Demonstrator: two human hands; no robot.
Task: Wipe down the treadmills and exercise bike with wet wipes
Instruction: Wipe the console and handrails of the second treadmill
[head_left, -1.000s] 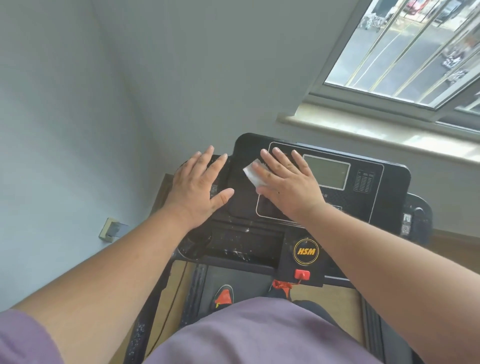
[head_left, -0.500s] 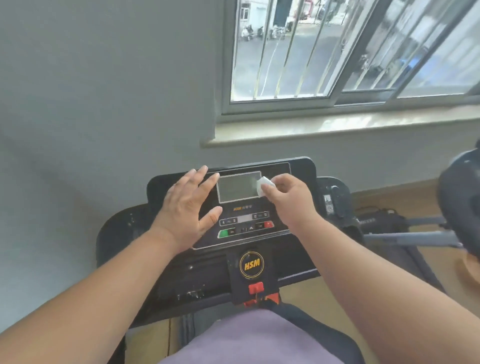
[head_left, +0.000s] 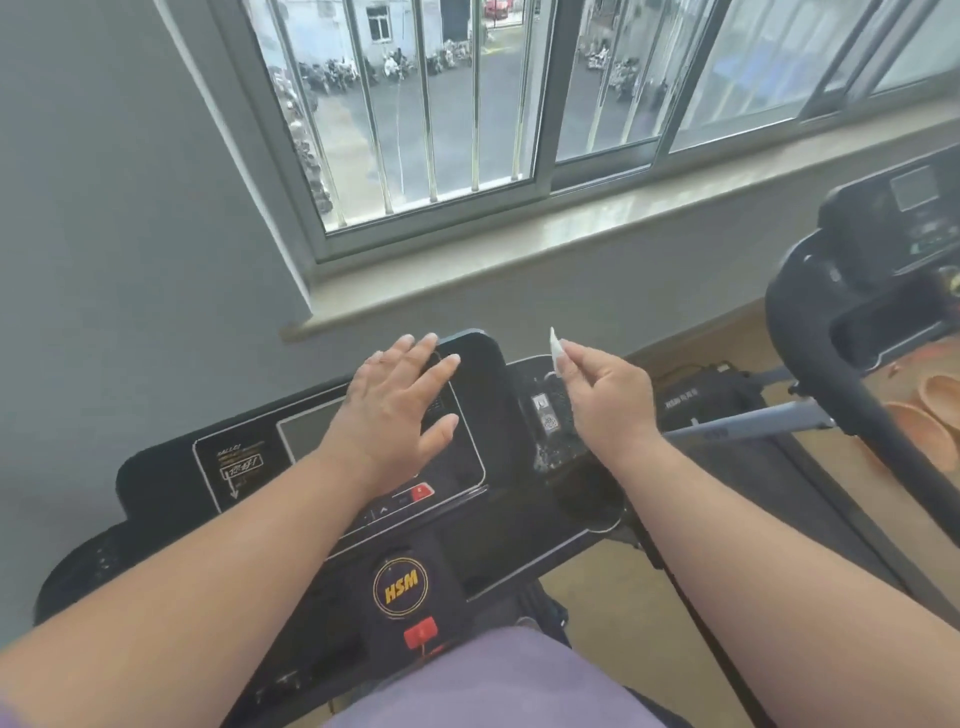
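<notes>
Here, surroundings: a barred window (head_left: 431, 104) with a pale stone sill (head_left: 545, 244) is seen on the far side, above a grey wall (head_left: 104, 234); a second treadmill (head_left: 883, 270) stands to the right, and a pair of orange slippers (head_left: 930, 410) lies on the wooden floor beside it.
In the way: much of the console's display and button panel is covered by the left hand and forearm; the near edge of the console is hidden by a purple garment (head_left: 498, 680).
Treadmill console (head_left: 166, 478): a black, glossy, flat-topped panel with rounded corners is seen, outlined in thin white lines, with a round yellow "HSM" badge (head_left: 401, 587) and a red safety key (head_left: 421, 633) near the person.
Right cup holder (head_left: 550, 421): a recessed black pocket, speckled with dust or droplets.
Left hand (head_left: 400, 410): laid flat on the console's right part, fingers straight and spread, nothing gripped.
Right hand (head_left: 602, 395): raised above the cup holder, fingers curled, the wipe pinched between thumb and forefinger.
Wet wipe (head_left: 556, 348): small, white, folded thin and held upright, clear of the console surface.
</notes>
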